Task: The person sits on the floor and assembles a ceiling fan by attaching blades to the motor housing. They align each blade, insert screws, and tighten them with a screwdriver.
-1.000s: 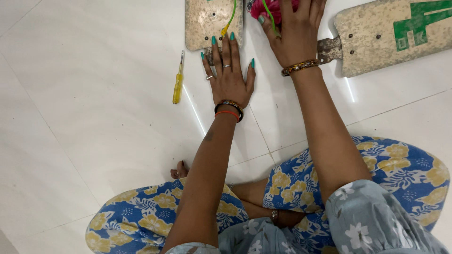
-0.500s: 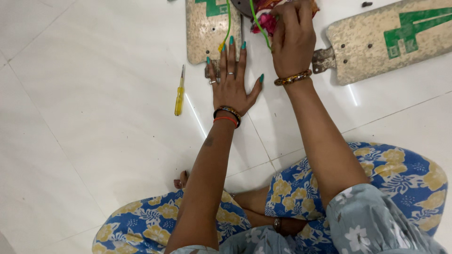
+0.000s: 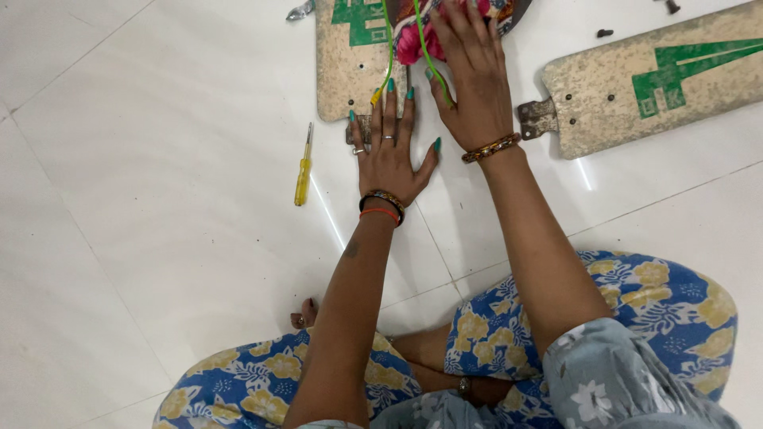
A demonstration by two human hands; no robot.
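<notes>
A yellow-handled screwdriver (image 3: 303, 173) lay on the white tiled floor (image 3: 159, 159), long axis pointing away from the seated person, just left of the left hand (image 3: 389, 151). That hand rested flat, fingers spread wide, holding nothing, its fingertips on the near end of a worn beige fan blade (image 3: 350, 71). The right hand (image 3: 473, 79) lay palm down over a pink cloth (image 3: 413, 44) and green wires (image 3: 425, 56); whether its grip closed on them could not be told. A second blade (image 3: 652, 87) lay farther right. No containers showed.

Top edge cuts pink cloth (image 3: 413, 44) & both fan blades (image 3: 354, 56).
</notes>
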